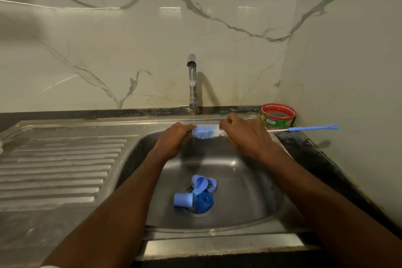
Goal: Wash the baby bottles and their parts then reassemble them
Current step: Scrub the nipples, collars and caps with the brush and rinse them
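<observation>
Under the thin stream of water running from the tap (191, 81), both hands meet over the back part of the steel sink (250, 206). The left hand (174, 139) is curled around the near-left end of a bottle brush (205, 132), whose blue and white bristle head lies crosswise right below the tap; what exactly sits inside that fist is hidden by the fingers. The right hand (245, 131) pinches the other end of the bristles with thumb and fingertips, and the brush's thin white stem with its blue handle (313, 128) sticks out past this hand toward the right, over the dark counter edge. Down at the sink's drain lies a huddle of blue bottle parts: a pale blue cap (182, 200) on its side to the left of the drain, a dark blue domed piece (204, 202) touching it right over the drain, a pale blue cup-like piece (200, 182) behind them, and a small blue ring (211, 184) just to that piece's right. To the right of the tap, against the marble-patterned wall, stands a round tub (278, 115) with a red rim. Left of the sink basin stretches the ribbed draining board (61, 165).
</observation>
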The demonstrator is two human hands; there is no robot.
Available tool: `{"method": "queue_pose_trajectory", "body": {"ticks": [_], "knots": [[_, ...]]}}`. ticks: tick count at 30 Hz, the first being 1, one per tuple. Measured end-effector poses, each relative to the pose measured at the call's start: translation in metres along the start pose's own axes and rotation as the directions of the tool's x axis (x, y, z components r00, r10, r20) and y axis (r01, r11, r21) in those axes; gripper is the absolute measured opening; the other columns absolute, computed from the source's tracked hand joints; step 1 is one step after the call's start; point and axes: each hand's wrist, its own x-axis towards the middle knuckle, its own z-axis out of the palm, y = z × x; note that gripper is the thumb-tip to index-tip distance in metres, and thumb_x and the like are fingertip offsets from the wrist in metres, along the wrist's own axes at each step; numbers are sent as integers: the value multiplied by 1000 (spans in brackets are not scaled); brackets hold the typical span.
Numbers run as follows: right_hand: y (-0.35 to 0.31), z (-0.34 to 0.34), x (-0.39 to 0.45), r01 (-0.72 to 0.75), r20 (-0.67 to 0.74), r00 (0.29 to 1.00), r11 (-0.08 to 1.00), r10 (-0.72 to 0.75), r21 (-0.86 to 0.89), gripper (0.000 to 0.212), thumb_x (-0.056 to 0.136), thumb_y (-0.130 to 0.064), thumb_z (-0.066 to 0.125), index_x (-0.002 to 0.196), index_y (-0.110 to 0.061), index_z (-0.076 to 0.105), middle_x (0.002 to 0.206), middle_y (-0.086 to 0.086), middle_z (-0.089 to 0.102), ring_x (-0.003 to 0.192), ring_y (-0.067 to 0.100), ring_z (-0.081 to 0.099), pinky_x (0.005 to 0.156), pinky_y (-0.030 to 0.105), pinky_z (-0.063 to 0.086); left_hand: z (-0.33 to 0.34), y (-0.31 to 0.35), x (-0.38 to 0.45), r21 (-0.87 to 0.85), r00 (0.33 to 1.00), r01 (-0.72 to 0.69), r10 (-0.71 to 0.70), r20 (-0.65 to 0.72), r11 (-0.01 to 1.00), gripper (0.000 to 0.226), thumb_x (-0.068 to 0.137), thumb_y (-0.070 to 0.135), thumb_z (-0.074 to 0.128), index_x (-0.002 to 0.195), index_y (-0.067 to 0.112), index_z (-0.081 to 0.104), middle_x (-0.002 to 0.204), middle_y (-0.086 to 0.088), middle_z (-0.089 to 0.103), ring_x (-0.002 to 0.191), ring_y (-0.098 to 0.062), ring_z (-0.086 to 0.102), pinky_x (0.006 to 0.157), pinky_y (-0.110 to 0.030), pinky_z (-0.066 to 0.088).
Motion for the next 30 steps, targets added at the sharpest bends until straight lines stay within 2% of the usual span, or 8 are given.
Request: {"method": "queue_pose_trajectory", "body": {"ticks": [6,10,15,20,24,25,28,30], "knots": [[-21,-5,11,-338,166,937,918,307,207,21,95,-41,60,107,-26,69,94,1,71,84,23,67,68,34,52,-7,5,-2,136,983,0,25,-183,991,32,89,30,77,118,19,73,100,-8,71,84,-23,65,70,-31,48],[-11,-13,23,-628,593,766,479,247,613,21,96,-29,67,85,-12,74,71,0,73,57,12,59,54,23,46,-4,11,-5,248,991,-58,86,-101,967,36,78,23,86,112,16,75,94,-11,69,76,-24,64,63,-29,45],[6,-4,3,-159,152,980,959,125,234,48,88,-65,62,122,-31,56,112,-3,68,94,19,64,77,34,48,-2,8,-1,112,998,-59,62,-23,992,36,98,36,63,130,19,64,115,-8,69,100,-22,60,79,-28,42],[11,-4,-2,47,-75,996,995,-53,-85,33,99,-57,48,117,-32,60,102,-1,71,84,21,68,58,30,44,-12,6,4,50,995,-90,92,-39,995,32,101,36,58,128,22,66,114,-8,71,99,-22,62,81,-33,46],[-3,-5,4,-142,33,990,979,138,148,32,101,-54,48,103,-29,68,86,-3,71,76,17,64,62,30,43,-19,8,0,81,979,-105,117,-165,991,27,91,23,73,118,19,74,98,-10,74,87,-26,65,73,-34,48],[-2,-5,8,-274,203,956,889,210,368,30,101,-50,51,100,-26,69,83,-4,71,71,14,63,60,28,42,-19,9,0,78,977,-102,114,-181,992,27,88,20,76,115,18,75,96,-10,74,85,-26,66,73,-33,48],[7,-14,15,-766,743,643,128,185,630,23,97,-37,65,102,-15,72,71,-5,65,44,6,44,39,19,32,-16,10,0,35,977,-113,117,-176,993,30,82,13,82,111,12,76,96,-11,75,83,-27,69,74,-31,49],[11,-12,12,-790,778,611,52,145,610,29,95,-37,68,109,-12,72,68,-5,66,42,6,43,37,19,31,-18,12,-1,-1,977,-138,136,-165,990,29,85,16,80,113,11,74,99,-11,75,85,-26,69,76,-30,49]]}}
